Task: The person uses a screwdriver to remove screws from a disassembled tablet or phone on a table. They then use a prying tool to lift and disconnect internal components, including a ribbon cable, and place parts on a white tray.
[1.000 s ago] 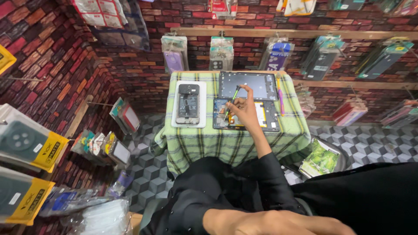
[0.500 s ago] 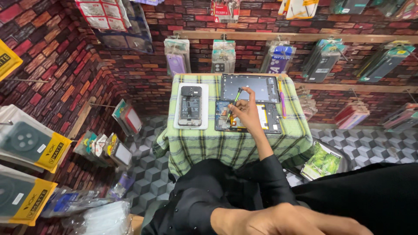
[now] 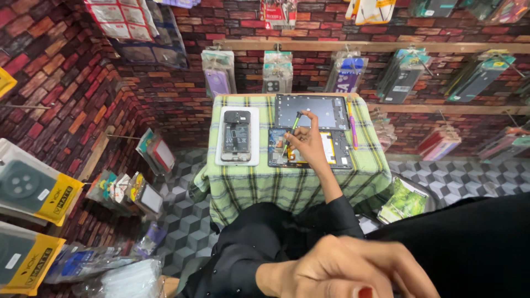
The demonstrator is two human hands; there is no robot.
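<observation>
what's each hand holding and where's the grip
One hand grips a green-handled screwdriver mid-shaft, tip down on the opened tablet. The near hand holds nothing visible.

Cloth, brick and glossy plastic

A woven checked tablecloth (image 3: 287, 185) covered the table; the wall (image 3: 66, 72) was rough matt brick; hanging packets (image 3: 218, 74) shone in glossy plastic.

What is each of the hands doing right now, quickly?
Left hand: close to the camera, fingers curled; whether it holds anything cannot be told.
Right hand: closed on a green-handled screwdriver, tip down on the opened tablet.
</observation>
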